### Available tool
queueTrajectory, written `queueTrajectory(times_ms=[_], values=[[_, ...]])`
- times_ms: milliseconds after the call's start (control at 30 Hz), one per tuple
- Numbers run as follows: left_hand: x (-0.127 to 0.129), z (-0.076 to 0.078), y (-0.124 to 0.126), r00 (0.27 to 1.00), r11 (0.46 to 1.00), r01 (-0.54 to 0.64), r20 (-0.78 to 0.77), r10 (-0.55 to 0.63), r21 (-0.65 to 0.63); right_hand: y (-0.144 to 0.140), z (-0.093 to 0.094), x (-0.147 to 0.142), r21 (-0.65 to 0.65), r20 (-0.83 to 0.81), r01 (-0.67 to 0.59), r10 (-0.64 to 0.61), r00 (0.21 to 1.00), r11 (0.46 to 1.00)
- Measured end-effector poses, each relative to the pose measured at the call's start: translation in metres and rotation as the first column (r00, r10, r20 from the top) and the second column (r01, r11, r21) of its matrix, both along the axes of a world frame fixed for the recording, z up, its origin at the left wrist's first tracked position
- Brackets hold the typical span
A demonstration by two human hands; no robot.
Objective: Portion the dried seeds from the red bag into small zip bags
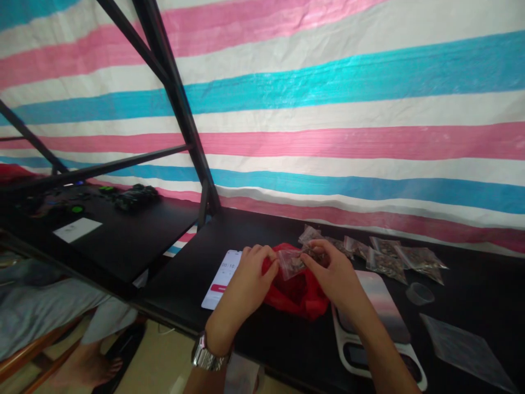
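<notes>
From one head camera, I look forward and down across the black table [174, 290] from its near side. The left hand [259, 269] and right hand [333, 271] are close, the striped sheet [348, 139] far

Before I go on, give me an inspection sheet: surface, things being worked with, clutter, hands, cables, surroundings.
Surface: black table, no spill visible.
Things: small clear bag above a red bag; filled bags grouped behind the scale.
Clutter: lit phone, clear cup, flat clear bag.
Hands: left hand and right hand both hold the small clear bag in their fingers.
Cables: thin pale line on the floor, possibly a cord.
Surroundings: striped sheet behind, black frame, another person's foot lower left.
</notes>
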State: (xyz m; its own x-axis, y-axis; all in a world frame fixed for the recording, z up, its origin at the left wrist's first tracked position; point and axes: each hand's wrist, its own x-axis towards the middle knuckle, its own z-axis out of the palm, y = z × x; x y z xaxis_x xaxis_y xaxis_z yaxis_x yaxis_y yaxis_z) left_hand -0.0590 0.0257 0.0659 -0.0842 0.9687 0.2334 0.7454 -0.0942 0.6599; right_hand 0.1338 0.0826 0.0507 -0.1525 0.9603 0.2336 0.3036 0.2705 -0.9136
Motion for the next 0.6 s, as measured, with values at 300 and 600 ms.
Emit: queueTrajectory(times_ms=[300, 600], values=[[-0.016, -0.023, -0.006, 0.992, 0.974, -0.086, -0.108, 0.065, -0.207, -0.006, -0.008, -0.015, 0.243, 0.352, -0.033, -0.057, 0.934, 0.969], [-0.017, -0.013, -0.006, 0.947, 0.995, 0.043, 0.320, -0.014, -0.084, -0.012, 0.009, -0.013, 0.271, 0.347, -0.256, 0.154, 0.925, 0.928]])
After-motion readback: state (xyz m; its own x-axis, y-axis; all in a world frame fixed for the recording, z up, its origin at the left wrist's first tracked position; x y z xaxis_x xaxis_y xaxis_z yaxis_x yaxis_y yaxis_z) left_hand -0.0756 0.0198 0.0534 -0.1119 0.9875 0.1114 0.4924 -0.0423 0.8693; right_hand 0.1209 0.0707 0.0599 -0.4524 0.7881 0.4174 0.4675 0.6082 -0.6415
